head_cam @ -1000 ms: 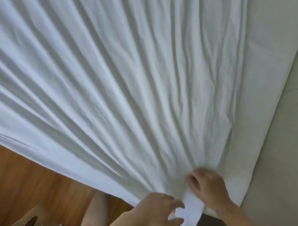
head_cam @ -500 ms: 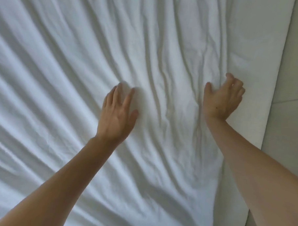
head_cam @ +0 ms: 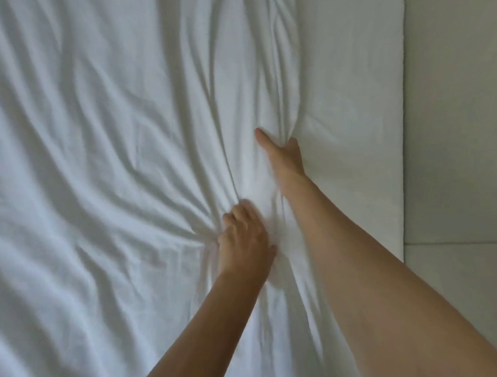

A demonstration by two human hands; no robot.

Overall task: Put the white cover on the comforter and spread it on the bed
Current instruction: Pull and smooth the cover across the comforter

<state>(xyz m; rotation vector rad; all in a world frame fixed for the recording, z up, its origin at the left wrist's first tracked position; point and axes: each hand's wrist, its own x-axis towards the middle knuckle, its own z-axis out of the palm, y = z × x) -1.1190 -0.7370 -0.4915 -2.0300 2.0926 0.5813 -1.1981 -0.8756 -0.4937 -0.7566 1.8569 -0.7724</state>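
Nearest me, my left hand (head_cam: pixel 243 239) lies on the white cover (head_cam: pixel 106 159), its fingers curled into the cloth and bunching it, so that creases fan out from the knuckles. Just beyond, my right hand (head_cam: pixel 282 158) reaches farther up, thumb out to the left and fingers buried in a gathered fold near the cover's right edge. The wrinkled cover fills the view, lying over the smoother bed (head_cam: pixel 356 107). A pale wall (head_cam: pixel 458 112) runs along the right.

Pale grey wall (head_cam: pixel 458 112) along the right, thin horizontal seam (head_cam: pixel 455 242) across it
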